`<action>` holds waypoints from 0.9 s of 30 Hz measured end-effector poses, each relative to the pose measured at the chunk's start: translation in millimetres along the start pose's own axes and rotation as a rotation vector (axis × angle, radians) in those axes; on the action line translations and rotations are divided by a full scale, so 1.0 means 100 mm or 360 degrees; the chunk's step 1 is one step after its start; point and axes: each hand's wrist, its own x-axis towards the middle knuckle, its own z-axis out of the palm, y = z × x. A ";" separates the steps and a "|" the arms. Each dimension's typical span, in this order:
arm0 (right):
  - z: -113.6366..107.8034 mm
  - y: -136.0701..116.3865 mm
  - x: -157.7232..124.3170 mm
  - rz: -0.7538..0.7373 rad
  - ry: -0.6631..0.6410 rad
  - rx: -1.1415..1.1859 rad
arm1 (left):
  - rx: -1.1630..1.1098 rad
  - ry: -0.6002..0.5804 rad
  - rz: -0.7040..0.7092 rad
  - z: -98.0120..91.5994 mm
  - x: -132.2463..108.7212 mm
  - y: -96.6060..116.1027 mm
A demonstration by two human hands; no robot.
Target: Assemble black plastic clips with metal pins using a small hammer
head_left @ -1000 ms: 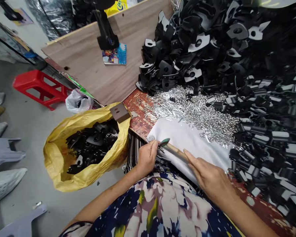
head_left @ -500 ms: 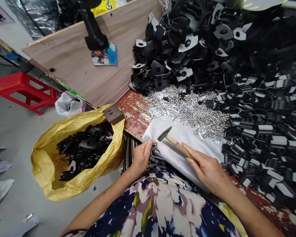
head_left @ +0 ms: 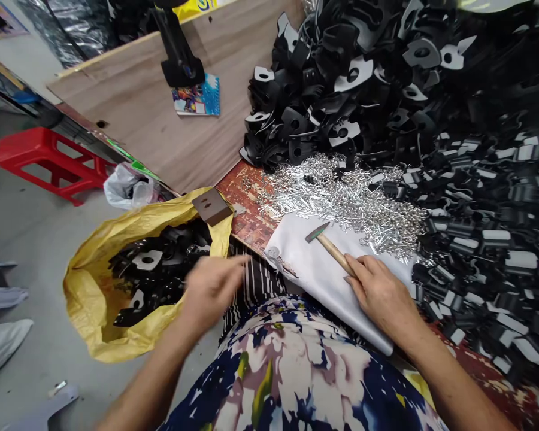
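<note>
My right hand (head_left: 384,296) is closed around the wooden handle of a small hammer (head_left: 335,251), its dark, green-tinged head raised over a grey cloth (head_left: 363,239). Blurred by motion, my left hand (head_left: 213,290) is beside the right rim of a yellow sack (head_left: 83,281), with its index finger stretched out and no object visible in it. Inside the sack lie many black plastic parts (head_left: 166,281), some with white faces. A small round metal piece (head_left: 273,252) is at the cloth's left corner.
Silvery pins (head_left: 341,191) are heaped on the worn red table (head_left: 247,224). Black clip-like parts (head_left: 323,90) pile up behind and to the right. A brown block (head_left: 212,206) sits on the sack's rim. A wooden board (head_left: 130,108) and red stool (head_left: 49,158) are at left.
My left hand has left the cloth's corner and moved left to the sack, no longer pinching a small part. A white-faced black part now shows in the sack. The hammer has shifted slightly right.
</note>
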 end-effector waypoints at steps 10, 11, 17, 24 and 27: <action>-0.13 -0.09 0.00 -0.0002 -0.0021 0.0021 | 0.0185 -0.0399 0.0458 0.85 -0.03 0.17; -0.17 -0.09 0.01 0.0004 -0.0050 0.0048 | 0.0222 -0.0348 0.0523 0.85 -0.03 0.14; -0.51 0.28 0.35 0.0085 -0.0081 0.0377 | 0.0234 -0.0120 0.0810 0.88 0.05 0.09; -0.67 1.20 1.85 0.0533 0.0705 0.0661 | -0.0014 -0.0088 0.0812 0.86 0.15 0.12; -0.56 1.39 2.20 0.0604 0.0762 0.0912 | -0.0243 -0.0210 0.0668 0.80 0.14 0.14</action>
